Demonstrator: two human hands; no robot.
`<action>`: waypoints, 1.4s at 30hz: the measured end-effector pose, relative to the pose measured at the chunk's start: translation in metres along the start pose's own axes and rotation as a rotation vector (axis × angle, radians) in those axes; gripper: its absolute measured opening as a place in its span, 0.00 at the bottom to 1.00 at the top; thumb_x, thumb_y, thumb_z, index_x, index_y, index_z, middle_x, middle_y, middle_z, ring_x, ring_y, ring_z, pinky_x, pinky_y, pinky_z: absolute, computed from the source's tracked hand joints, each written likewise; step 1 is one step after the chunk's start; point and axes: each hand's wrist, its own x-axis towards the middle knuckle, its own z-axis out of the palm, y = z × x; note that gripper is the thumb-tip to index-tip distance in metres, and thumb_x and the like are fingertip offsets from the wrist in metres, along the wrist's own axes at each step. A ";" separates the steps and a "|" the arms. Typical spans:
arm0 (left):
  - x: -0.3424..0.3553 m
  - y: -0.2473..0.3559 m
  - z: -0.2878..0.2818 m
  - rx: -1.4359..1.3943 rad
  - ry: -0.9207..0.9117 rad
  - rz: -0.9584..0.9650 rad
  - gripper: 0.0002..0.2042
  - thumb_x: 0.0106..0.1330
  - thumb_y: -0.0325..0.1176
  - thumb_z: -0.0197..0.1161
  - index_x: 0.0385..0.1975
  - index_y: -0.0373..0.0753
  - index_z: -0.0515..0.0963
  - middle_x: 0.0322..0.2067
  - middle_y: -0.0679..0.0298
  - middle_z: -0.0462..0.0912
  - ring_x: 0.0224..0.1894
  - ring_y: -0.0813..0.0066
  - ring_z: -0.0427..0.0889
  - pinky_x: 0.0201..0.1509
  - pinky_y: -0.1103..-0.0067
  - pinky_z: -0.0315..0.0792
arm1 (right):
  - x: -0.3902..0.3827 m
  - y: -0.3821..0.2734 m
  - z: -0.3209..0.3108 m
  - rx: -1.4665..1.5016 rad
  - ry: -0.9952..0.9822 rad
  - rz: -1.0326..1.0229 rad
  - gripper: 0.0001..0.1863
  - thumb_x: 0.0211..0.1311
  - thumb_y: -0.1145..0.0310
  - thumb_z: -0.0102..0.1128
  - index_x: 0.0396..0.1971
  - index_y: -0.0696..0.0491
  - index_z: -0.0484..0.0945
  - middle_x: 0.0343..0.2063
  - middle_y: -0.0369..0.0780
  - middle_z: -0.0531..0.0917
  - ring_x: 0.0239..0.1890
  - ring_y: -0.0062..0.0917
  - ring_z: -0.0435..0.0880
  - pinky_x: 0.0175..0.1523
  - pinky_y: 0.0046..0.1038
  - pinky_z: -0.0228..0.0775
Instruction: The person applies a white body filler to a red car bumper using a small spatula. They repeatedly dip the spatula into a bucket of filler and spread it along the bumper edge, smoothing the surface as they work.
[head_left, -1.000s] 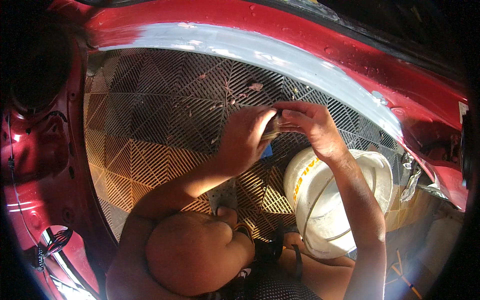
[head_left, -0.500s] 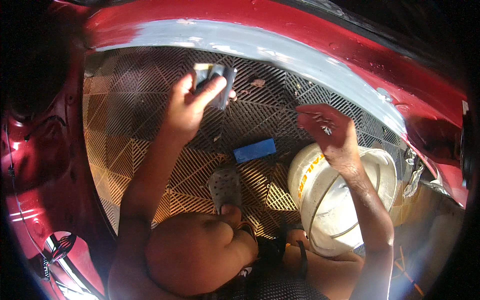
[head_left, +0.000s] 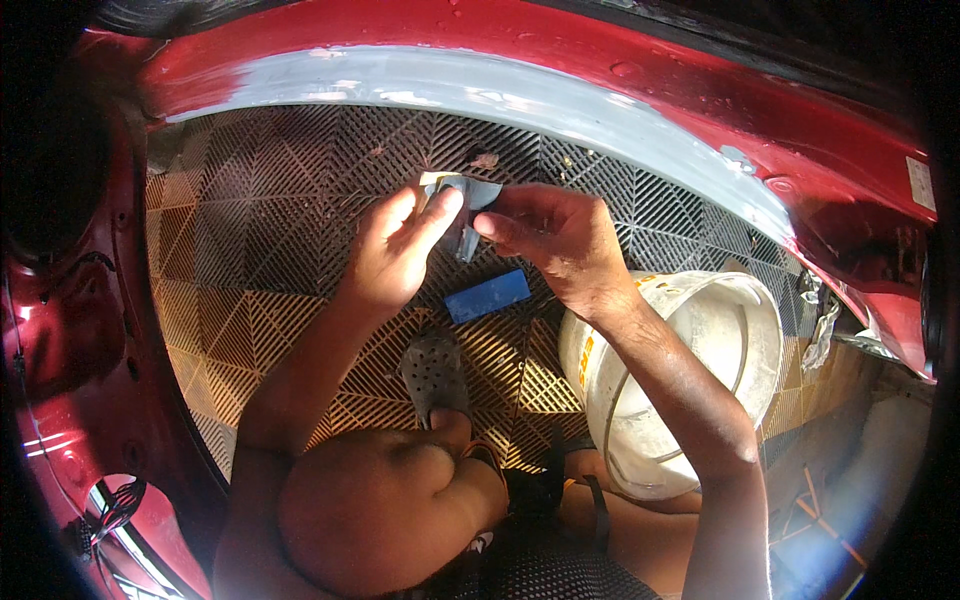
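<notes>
My left hand (head_left: pixel 400 240) pinches a bent, dark grey piece of thin sheet, probably sandpaper, (head_left: pixel 463 215) with a pale yellow edge, thumb over its face. My right hand (head_left: pixel 545 240) has its fingers closed at the right part of the same piece, with its thumb tip against it. Both hands are raised above the slatted floor. Below them a blue rectangular block (head_left: pixel 487 295) lies on the floor.
A white bucket (head_left: pixel 740 360) stands right of my legs. A red car body edge with a grey band (head_left: pixel 400 78) arches across the top; red panel (head_left: pixel 90 330) is at left. A grey perforated shoe (head_left: pixel 435 365) is below. Slatted tiles (head_left: pixel 240 230) cover the floor.
Half a second ago my hands were apart, the sheet in my left hand higher up. My right hand has moved left onto it. The blue block, mostly hidden a second ago, now shows fully.
</notes>
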 end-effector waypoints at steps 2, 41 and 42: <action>0.000 -0.001 0.005 -0.107 -0.003 -0.002 0.09 0.77 0.33 0.60 0.48 0.35 0.79 0.37 0.71 0.81 0.38 0.87 0.74 0.44 0.82 0.70 | -0.001 0.002 -0.003 -0.094 0.025 0.046 0.20 0.62 0.62 0.76 0.47 0.62 0.84 0.35 0.42 0.90 0.36 0.20 0.86 0.44 0.26 0.79; 0.007 -0.004 0.002 0.315 0.017 0.583 0.07 0.64 0.22 0.71 0.36 0.29 0.80 0.34 0.57 0.84 0.30 0.74 0.82 0.35 0.77 0.77 | -0.002 -0.008 -0.012 -0.254 -0.003 -0.261 0.13 0.63 0.68 0.74 0.43 0.59 0.86 0.38 0.39 0.87 0.40 0.22 0.87 0.43 0.26 0.81; 0.003 -0.004 0.001 0.285 0.006 0.517 0.06 0.64 0.23 0.71 0.36 0.29 0.80 0.33 0.58 0.84 0.30 0.74 0.82 0.34 0.78 0.76 | -0.004 -0.013 -0.011 -0.339 -0.014 -0.282 0.14 0.63 0.68 0.73 0.45 0.59 0.86 0.40 0.39 0.87 0.43 0.22 0.86 0.45 0.25 0.81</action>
